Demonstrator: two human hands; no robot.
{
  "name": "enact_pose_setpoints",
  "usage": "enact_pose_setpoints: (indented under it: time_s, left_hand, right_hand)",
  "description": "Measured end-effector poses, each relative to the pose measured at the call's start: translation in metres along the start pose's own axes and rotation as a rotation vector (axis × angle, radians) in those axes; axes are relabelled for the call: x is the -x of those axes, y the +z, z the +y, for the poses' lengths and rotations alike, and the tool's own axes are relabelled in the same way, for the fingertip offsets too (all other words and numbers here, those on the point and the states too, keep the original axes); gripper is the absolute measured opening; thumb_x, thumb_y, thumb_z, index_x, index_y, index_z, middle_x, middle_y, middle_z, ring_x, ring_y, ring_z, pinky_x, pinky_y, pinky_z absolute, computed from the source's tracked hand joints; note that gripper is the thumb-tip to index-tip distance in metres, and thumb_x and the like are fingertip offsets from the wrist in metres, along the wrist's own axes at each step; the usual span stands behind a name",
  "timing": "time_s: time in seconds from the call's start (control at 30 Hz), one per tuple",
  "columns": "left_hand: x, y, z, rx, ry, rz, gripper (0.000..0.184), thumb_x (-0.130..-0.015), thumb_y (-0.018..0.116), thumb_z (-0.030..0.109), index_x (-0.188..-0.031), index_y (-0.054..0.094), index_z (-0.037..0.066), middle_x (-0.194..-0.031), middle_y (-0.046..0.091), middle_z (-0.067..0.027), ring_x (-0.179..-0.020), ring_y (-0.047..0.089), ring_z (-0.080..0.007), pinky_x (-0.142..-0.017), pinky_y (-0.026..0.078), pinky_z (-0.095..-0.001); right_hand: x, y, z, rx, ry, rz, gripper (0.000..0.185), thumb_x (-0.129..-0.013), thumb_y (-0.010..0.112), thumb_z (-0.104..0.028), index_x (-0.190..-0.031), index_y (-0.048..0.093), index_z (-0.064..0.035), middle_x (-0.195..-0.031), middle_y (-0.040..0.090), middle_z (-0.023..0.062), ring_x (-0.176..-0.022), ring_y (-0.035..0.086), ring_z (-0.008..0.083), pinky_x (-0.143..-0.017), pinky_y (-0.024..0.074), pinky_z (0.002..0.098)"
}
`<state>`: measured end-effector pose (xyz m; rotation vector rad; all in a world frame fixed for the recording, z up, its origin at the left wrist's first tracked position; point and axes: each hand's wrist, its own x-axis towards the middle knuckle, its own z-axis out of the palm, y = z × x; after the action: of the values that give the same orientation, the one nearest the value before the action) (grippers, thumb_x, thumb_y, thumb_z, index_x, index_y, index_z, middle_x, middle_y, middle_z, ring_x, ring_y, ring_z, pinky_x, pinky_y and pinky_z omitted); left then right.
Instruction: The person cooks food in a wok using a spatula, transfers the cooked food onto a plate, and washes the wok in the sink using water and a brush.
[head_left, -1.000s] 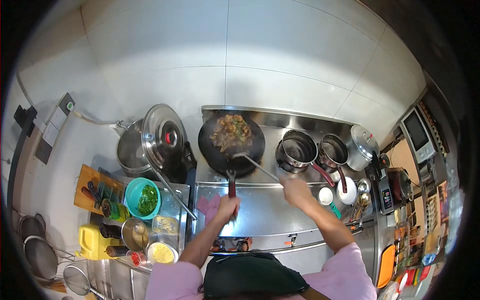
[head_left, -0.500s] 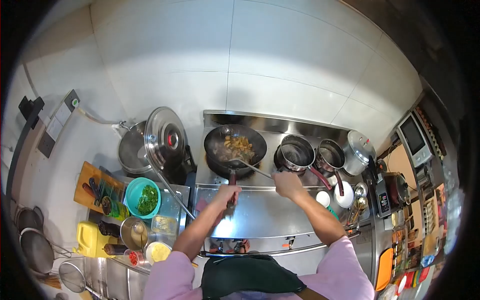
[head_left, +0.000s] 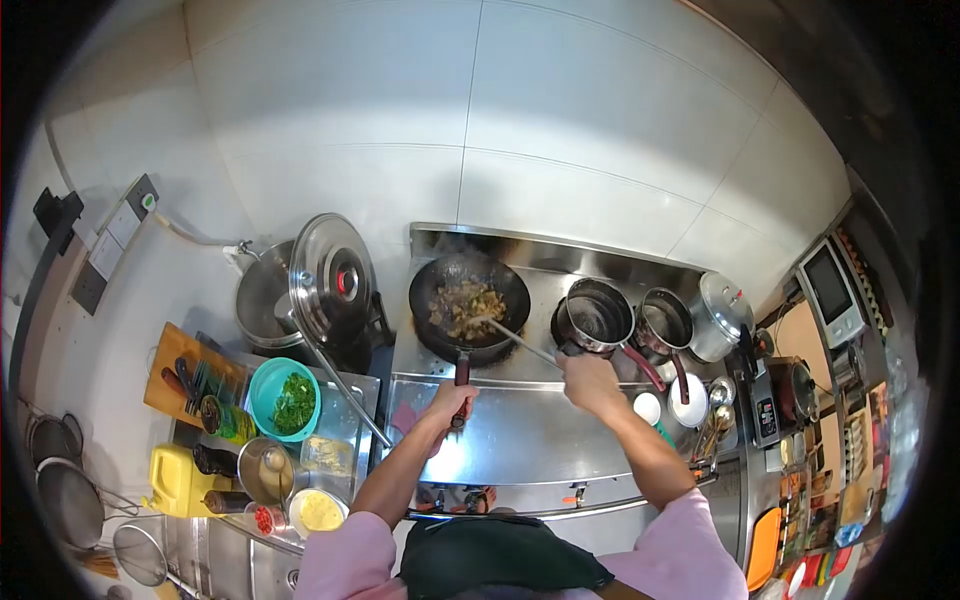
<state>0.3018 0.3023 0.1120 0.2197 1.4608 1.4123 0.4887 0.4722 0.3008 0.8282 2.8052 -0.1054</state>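
My left hand (head_left: 449, 403) is closed around the dark red handle (head_left: 462, 376) of a black wok (head_left: 424, 318) on the left burner. Browned pieces of food (head_left: 470, 303) lie in the wok, with faint steam above them. In my right hand (head_left: 592, 384) I grip a long-handled metal utensil (head_left: 525, 342), slanting down to the left. Its tip is among the food, so the shape of its head is not clear. A pink cloth (head_left: 404, 417) lies on the counter just left of my left hand.
Right of the wok stand two saucepans (head_left: 597, 312) (head_left: 665, 320) and a lidded pot (head_left: 720, 318). At left are a large pot with a tilted lid (head_left: 330, 280), a turquoise bowl of chopped greens (head_left: 262, 388), a yellow jug (head_left: 183, 480) and a knife block (head_left: 170, 372).
My right hand has shifted slightly right and down with the utensil. The food has been stirred and lies more spread out. My left hand stays on the wok handle; more steam shows.
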Motion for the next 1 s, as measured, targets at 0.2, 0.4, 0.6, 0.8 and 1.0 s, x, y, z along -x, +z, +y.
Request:
enact_pose_setpoints:
  time_s: [0.2, 0.4, 0.6, 0.8, 1.0]
  left_hand:
    - [-0.011, 0.005, -0.024, -0.013, 0.028, 0.080, 0.018, -0.080, 0.068, 0.016, -0.073, 0.055, 0.005, -0.054, 0.054, -0.0045, -0.041, 0.052, -0.0152, -0.038, 0.042, -0.0304]
    - [-0.015, 0.005, -0.033, 0.006, -0.019, 0.098, 0.021, -0.087, 0.067, 0.022, -0.089, 0.053, 0.006, -0.062, 0.056, -0.0038, -0.045, 0.053, -0.0133, -0.038, 0.043, -0.0291]
    - [-0.031, -0.039, -0.086, -0.033, 0.077, 0.226, 0.036, -0.091, 0.064, 0.036, -0.102, 0.058, 0.002, -0.072, 0.065, -0.0085, -0.054, 0.061, -0.0241, -0.050, 0.049, -0.0361]
    - [0.038, -0.139, -0.091, -0.808, 0.384, 1.059, 0.038, -0.083, 0.066, 0.011, -0.114, 0.049, -0.003, -0.105, 0.061, -0.0259, -0.102, 0.059, -0.0410, -0.087, 0.048, -0.0472]
    - [0.022, -0.149, -0.110, -0.669, 0.107, 1.089, 0.055, -0.081, 0.063, 0.003, -0.130, 0.039, -0.004, -0.123, 0.051, -0.0296, -0.115, 0.051, -0.0462, -0.102, 0.041, -0.0485]
  right_hand:
    - [-0.084, 0.100, -0.011, -0.068, -0.040, 0.020, 0.031, -0.086, 0.054, -0.010, -0.115, 0.065, -0.0100, -0.091, 0.069, 0.0205, -0.089, 0.068, 0.0383, -0.076, 0.0542, 0.0495]
    - [-0.098, 0.036, 0.002, -0.139, -0.036, 0.026, 0.033, -0.083, 0.064, -0.017, -0.115, 0.063, -0.0080, -0.093, 0.068, 0.0226, -0.091, 0.067, 0.0394, -0.079, 0.0535, 0.0506]
    - [-0.109, 0.053, 0.007, -0.194, -0.050, -0.007, 0.035, -0.081, 0.062, -0.012, -0.116, 0.063, -0.0067, -0.095, 0.068, 0.0251, -0.092, 0.066, 0.0428, -0.081, 0.0518, 0.0520]
    - [-0.055, 0.031, 0.013, -0.534, -0.039, -0.028, 0.038, -0.085, 0.059, -0.010, -0.122, 0.063, -0.0025, -0.079, 0.067, 0.0203, -0.073, 0.067, 0.0310, -0.071, 0.0521, 0.0428]
    - [-0.035, 0.060, -0.001, -1.180, 0.318, -0.081, 0.044, -0.092, 0.057, -0.015, -0.133, 0.054, 0.0003, -0.061, 0.047, -0.0013, -0.041, 0.042, 0.0088, -0.034, 0.0333, 0.0271]
